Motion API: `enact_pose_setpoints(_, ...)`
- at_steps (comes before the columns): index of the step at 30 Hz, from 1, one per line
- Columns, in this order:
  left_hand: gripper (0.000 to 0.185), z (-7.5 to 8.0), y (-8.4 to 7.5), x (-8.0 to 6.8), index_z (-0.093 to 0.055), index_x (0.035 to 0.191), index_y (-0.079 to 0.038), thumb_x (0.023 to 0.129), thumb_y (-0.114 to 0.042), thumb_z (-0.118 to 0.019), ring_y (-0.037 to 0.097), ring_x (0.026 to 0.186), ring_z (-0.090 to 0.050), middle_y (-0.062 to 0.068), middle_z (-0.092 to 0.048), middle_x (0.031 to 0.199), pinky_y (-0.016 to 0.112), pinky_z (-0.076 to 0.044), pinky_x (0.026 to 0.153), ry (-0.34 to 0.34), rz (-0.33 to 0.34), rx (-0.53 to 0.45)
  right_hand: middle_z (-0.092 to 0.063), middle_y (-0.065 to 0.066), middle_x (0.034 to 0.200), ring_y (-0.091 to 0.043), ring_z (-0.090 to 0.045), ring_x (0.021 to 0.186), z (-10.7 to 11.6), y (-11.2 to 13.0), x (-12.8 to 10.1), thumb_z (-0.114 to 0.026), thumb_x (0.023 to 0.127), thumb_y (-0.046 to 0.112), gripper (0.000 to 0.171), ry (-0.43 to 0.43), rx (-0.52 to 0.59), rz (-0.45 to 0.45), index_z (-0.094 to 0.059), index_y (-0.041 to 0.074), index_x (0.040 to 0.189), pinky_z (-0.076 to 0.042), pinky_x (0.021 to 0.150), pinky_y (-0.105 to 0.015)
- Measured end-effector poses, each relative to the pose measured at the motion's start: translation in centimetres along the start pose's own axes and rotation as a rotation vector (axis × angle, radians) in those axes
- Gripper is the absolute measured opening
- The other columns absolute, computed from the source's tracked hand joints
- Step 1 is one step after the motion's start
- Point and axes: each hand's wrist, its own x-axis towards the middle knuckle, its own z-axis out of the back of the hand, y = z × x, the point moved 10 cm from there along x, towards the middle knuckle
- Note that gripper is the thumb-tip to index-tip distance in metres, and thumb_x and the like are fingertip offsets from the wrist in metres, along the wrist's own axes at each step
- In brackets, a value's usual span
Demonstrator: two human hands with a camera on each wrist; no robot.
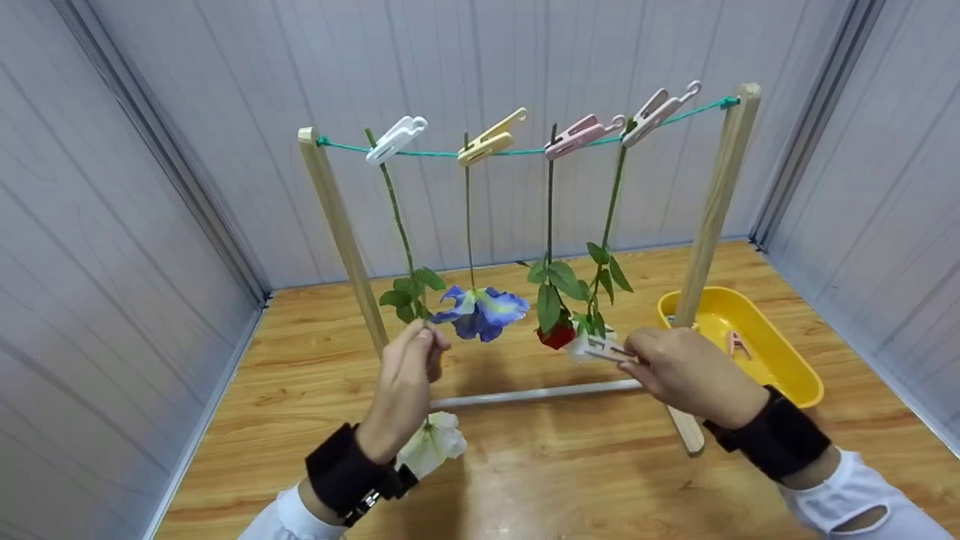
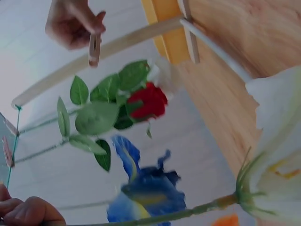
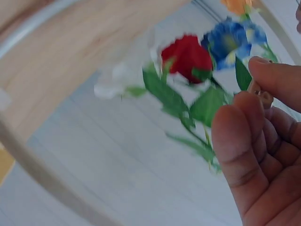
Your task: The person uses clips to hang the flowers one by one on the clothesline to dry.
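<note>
**Stem in my left, peg in my right**

My left hand (image 1: 411,367) is raised in front of the wooden rack (image 1: 341,225), its fingers (image 1: 427,346) pinched round the green stem of a white flower (image 1: 435,444), whose bloom hangs below my wrist, head down. In the left wrist view the same white flower (image 2: 277,155) fills the right edge, its stem running across the bottom to my fingers.

My right hand (image 1: 686,371) sits to the right, fingers curled round a pale clothes peg (image 1: 606,349), the peg's tip poking out toward the hanging blooms. The left wrist view shows that peg (image 2: 94,48) held upright between fingertip and thumb.

Across the rack runs a green string (image 1: 525,151) carrying four pegs, each clamping a stem upside down: a leafy stem (image 1: 397,217) on the left, a blue flower (image 1: 480,309), a red rose (image 1: 556,335) and a white bloom (image 1: 581,345) just beside it. A yellow tray (image 1: 780,375) with one pink peg (image 1: 739,343) rests on the wooden floor (image 1: 562,480) behind the right post.
</note>
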Motion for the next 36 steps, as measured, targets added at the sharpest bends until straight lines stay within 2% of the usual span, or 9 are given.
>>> enact_pose_setpoints(5,0.033,-3.2,-0.5,0.2,-0.055,0.096,0.0,0.114,-0.007,-0.029,0.008,0.063,-0.03,-0.002,-0.035,0.073,0.022,-0.028,0.062,0.084,-0.009,0.002,-0.061,0.003,0.072,-0.002,-0.047,0.061,2.1,-1.3,0.2,-0.088,0.086,0.001,0.023,-0.045,-0.045,-0.009,-0.066,0.008,0.088,-0.045,0.051,-0.023)
enact_pose_setpoints(10,0.031,-6.5,-1.1,0.5,-0.05,0.101,0.004,0.116,-0.008,-0.027,0.011,0.076,-0.036,0.002,-0.036,0.084,0.023,-0.032,0.071,0.175,-0.036,-0.08,-0.065,0.001,0.074,-0.003,-0.051,0.06,4.1,-2.5,0.5,-0.089,0.085,-0.001,0.024,-0.066,-0.095,-0.025,-0.067,0.007,0.089,-0.047,0.051,-0.026)
enact_pose_setpoints(13,0.03,-8.2,-1.6,0.5,-0.049,0.102,0.002,0.117,-0.011,-0.027,0.011,0.079,-0.036,0.002,-0.036,0.086,0.024,-0.034,0.074,0.219,-0.046,-0.082,-0.068,-0.001,0.075,-0.003,-0.05,0.06,5.3,-3.2,0.9,-0.088,0.087,0.0,0.021,-0.059,-0.108,-0.053,-0.068,0.006,0.09,-0.045,0.051,-0.026)
enact_pose_setpoints(17,0.03,-10.3,-2.5,0.7,-0.05,0.099,-0.003,0.117,-0.01,-0.027,0.011,0.073,-0.034,0.0,-0.035,0.082,0.024,-0.032,0.071,0.241,-0.064,-0.059,-0.068,-0.002,0.074,-0.004,-0.049,0.059,6.9,-4.0,1.5,-0.086,0.089,0.0,0.017,-0.055,-0.122,-0.083,-0.069,0.003,0.09,-0.044,0.05,-0.026)
enact_pose_setpoints(20,0.028,-11.7,-3.0,1.0,-0.046,0.096,-0.004,0.116,-0.007,-0.027,0.012,0.073,-0.033,0.0,-0.035,0.081,0.025,-0.031,0.072,0.249,-0.077,-0.089,-0.068,-0.004,0.073,-0.007,-0.052,0.058,8.2,-4.2,2.0,-0.086,0.088,-0.001,0.017,-0.062,-0.142,-0.08,-0.069,0.002,0.09,-0.047,0.049,-0.028)
enact_pose_setpoints(22,0.025,-12.8,-3.4,1.1,-0.042,0.096,-0.007,0.116,-0.007,-0.026,0.013,0.074,-0.033,0.0,-0.034,0.083,0.025,-0.031,0.073,0.269,-0.078,-0.119,-0.067,-0.005,0.072,-0.009,-0.055,0.059,9.0,-4.3,2.3,-0.086,0.087,-0.002,0.019,-0.068,-0.16,-0.075,-0.068,0.001,0.089,-0.05,0.05,-0.031)
enact_pose_setpoints(26,0.021,-15.0,-3.5,1.2,-0.036,0.097,-0.01,0.115,-0.009,-0.027,0.013,0.077,-0.032,0.0,-0.033,0.086,0.026,-0.03,0.075,0.327,-0.064,-0.105,-0.065,-0.006,0.071,-0.011,-0.054,0.058,10.5,-4.5,2.9,-0.087,0.086,-0.002,0.02,-0.078,-0.176,-0.079,-0.067,-0.001,0.088,-0.051,0.05,-0.033)
enact_pose_setpoints(30,0.024,-16.6,-3.3,1.5,-0.042,0.097,-0.007,0.115,-0.009,-0.028,0.011,0.079,-0.033,0.0,-0.034,0.087,0.026,-0.03,0.079,0.353,-0.054,-0.059,-0.063,-0.006,0.07,-0.008,-0.048,0.058,11.6,-4.8,3.3,-0.084,0.089,-0.002,0.017,-0.071,-0.177,-0.108,-0.068,-0.002,0.088,-0.046,0.049,-0.028)
enact_pose_setpoints(36,0.03,-18.2,-3.4,2.9,-0.056,0.102,0.002,0.114,-0.007,-0.03,0.011,0.081,-0.038,0.001,-0.041,0.089,0.026,-0.035,0.082,0.33,-0.039,-0.086,-0.062,-0.006,0.068,-0.01,-0.046,0.059,13.5,-5.2,3.8,-0.084,0.088,-0.004,0.016,-0.094,-0.206,-0.108,-0.069,-0.003,0.088,-0.043,0.049,-0.026)
